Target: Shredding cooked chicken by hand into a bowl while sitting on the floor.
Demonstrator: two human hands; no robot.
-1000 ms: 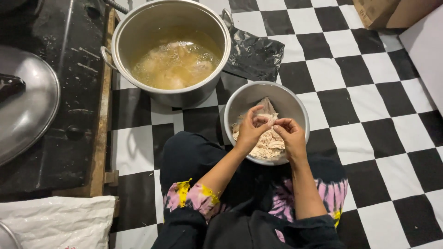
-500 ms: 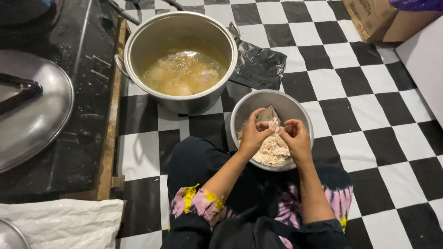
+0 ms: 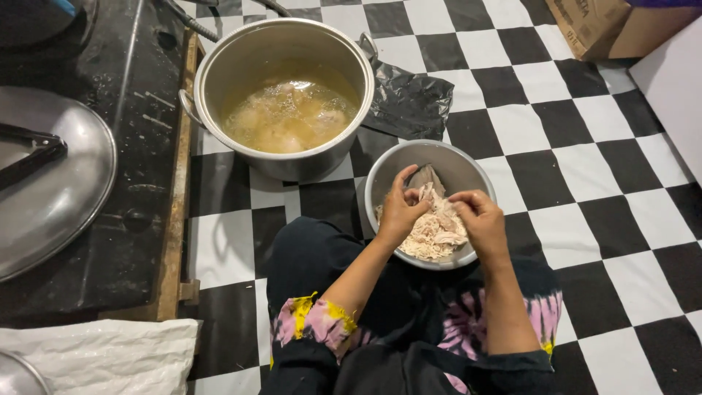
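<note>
Chicken (image 3: 437, 230) looks soft and stringy; my left hand (image 3: 401, 212) and right hand (image 3: 479, 223) pinch shreds over the steel bowl (image 3: 468, 170).

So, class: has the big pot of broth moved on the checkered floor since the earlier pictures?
No. The pot sits against the same wooden edge and black bag, with the bowl the same way off; only the camera shifted.

Black top with short sleeves (image 3: 311, 322) tie-dyed pink and yellow; black trousers (image 3: 314, 252); forearms bare.
</note>
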